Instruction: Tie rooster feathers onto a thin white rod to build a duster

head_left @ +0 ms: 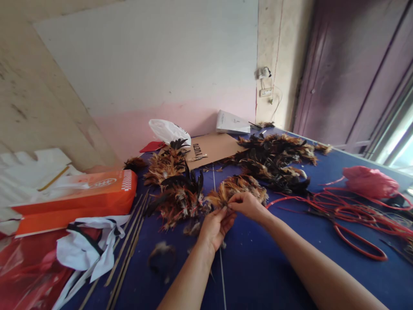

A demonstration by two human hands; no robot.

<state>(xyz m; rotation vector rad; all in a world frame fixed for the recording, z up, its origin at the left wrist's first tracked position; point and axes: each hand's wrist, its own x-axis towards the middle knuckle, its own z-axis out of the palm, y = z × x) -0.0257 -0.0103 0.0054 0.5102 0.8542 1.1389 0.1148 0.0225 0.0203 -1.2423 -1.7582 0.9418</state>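
Both my hands meet over a blue table (258,258). My left hand (214,228) is closed in a pinch on the stems of a small bunch of brown feathers (237,187). My right hand (247,206) is closed on the same bunch from the right. A strip of dark and rust feathers (177,196) lies just left of my hands. A bigger heap of dark feathers (274,161) lies behind, towards the wall.
Thin sticks (129,245) lie at the left beside an orange box (77,200) and white cloth (87,247). Red cords (355,219) and a pink bag (369,181) are at the right. Flat cardboard (213,148) rests by the wall.
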